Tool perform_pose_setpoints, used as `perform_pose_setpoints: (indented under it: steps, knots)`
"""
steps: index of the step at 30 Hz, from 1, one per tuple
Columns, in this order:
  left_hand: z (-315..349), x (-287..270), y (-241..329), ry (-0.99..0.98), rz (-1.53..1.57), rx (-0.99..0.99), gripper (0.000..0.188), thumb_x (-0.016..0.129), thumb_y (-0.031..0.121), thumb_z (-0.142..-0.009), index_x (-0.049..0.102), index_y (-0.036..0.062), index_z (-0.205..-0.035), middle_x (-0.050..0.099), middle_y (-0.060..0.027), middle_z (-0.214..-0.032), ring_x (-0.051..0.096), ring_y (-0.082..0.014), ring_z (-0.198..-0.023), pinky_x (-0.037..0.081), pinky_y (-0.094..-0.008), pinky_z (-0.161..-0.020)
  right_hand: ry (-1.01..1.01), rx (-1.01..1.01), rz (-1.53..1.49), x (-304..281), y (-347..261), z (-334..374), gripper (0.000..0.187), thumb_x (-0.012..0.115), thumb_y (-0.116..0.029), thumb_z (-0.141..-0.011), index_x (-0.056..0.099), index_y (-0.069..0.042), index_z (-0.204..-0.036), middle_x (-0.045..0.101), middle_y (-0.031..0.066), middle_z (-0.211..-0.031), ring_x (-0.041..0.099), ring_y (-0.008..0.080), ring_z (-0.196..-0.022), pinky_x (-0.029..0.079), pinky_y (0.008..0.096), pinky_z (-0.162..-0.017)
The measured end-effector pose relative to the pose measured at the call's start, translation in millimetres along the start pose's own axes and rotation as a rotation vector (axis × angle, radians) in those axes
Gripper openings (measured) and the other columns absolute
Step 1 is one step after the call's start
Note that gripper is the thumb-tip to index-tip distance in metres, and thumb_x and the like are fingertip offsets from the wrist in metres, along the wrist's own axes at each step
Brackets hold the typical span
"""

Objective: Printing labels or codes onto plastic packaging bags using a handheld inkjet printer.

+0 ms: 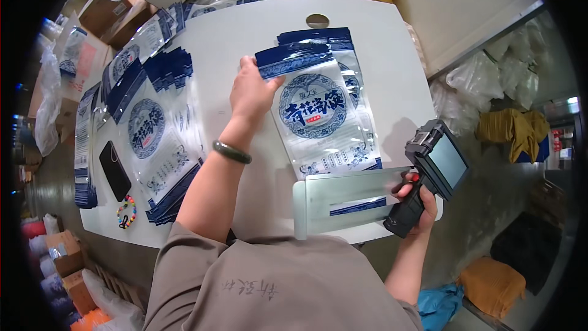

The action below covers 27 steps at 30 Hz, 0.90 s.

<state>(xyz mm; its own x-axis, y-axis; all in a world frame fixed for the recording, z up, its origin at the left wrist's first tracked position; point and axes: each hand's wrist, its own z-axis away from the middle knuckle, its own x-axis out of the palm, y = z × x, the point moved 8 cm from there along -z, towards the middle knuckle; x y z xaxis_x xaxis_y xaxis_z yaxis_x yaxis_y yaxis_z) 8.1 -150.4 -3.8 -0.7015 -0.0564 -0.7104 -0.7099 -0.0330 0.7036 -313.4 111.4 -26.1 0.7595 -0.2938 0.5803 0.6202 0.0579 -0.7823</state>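
My left hand (254,87), a dark green bangle on its wrist, is closed at the upper left edge of a clear plastic bag (313,107) with a blue round print. Its thumb lies on the front of the bag; the other fingertips are partly hidden. Under that bag, more such bags (346,43) stick out at the top and right. My right hand (419,202) grips a black handheld printer (432,165) with a pistol grip and a screen, a finger by its red button. A translucent plastic frame (300,208) lies across the bags' lower end, touching or close to the printer.
Fanned stacks of similar bags (147,122) cover the left of the white table (214,37). A black phone (115,170) with a colourful bead strap (126,211) rests there. A round hole (317,21) pierces the far edge. Cardboard boxes (110,15) stand beyond the left side.
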Motion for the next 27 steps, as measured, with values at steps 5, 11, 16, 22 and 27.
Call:
perform_pose_setpoints:
  steps: [5, 11, 16, 22, 27]
  knots:
    - [6.1, -26.7, -8.1, -0.005, 0.559, 0.171, 0.04, 0.074, 0.014, -0.082, 0.053, -0.0043, -0.111, 0.068, -0.0127, -0.101, 0.065, -0.0158, -0.088, 0.051, -0.0267, -0.076, -0.017, 0.03, -0.076, 3.6, 2.0, -6.4, 0.034, 0.051, -0.022, -0.093, 0.049, 0.002, -0.117, 0.066, 0.0158, -0.088, 0.064, 0.0262, -0.088, 0.052, 0.0366, -0.086]
    - [41.7, -205.9, -51.8, 0.37, 0.475, 0.283, 0.016, 0.057, 0.006, -0.094, 0.06, 0.003, -0.109, 0.065, -0.0043, -0.089, 0.062, -0.0118, -0.077, 0.052, -0.024, -0.073, -0.034, 0.022, -0.026, 6.8, 5.1, -4.1, 0.036, 0.053, -0.023, -0.092, 0.049, 0.002, -0.117, 0.066, 0.0156, -0.086, 0.064, 0.0259, -0.088, 0.052, 0.0369, -0.086]
    - [32.5, -298.1, -140.9, 0.123, 0.657, -0.019, 0.024, 0.062, 0.012, -0.092, 0.056, 0.0009, -0.113, 0.067, -0.008, -0.102, 0.065, -0.0139, -0.086, 0.053, -0.0259, -0.075, -0.048, -0.012, 0.033, -3.3, 8.4, -6.3, 0.039, 0.054, -0.025, -0.091, 0.051, 0.003, -0.117, 0.064, 0.0123, -0.085, 0.062, 0.0248, -0.084, 0.049, 0.0396, -0.089]
    - [-3.7, -295.1, -228.1, 0.177, 0.299, -0.061, 0.034, 0.07, 0.022, -0.089, 0.057, 0.004, -0.114, 0.064, -0.0007, -0.095, 0.057, -0.0073, -0.079, 0.047, -0.0234, -0.068, -0.034, -0.057, -0.002, -1.3, -8.3, 1.7, 0.037, 0.049, -0.027, -0.094, 0.052, 0.002, -0.117, 0.062, 0.0112, -0.089, 0.061, 0.0229, -0.081, 0.049, 0.0396, -0.092]
    - [17.5, -316.2, -199.4, 0.683, -0.61, 0.012, 0.062, 0.075, 0.045, -0.079, 0.053, 0.0018, -0.118, 0.064, -0.0089, -0.084, 0.061, -0.0206, -0.074, 0.048, -0.0315, -0.067, -0.062, -0.035, 0.05, -7.4, 5.4, -6.6, 0.039, 0.051, -0.028, -0.093, 0.051, 0.002, -0.117, 0.063, 0.0136, -0.091, 0.062, 0.0238, -0.083, 0.048, 0.0374, -0.09]
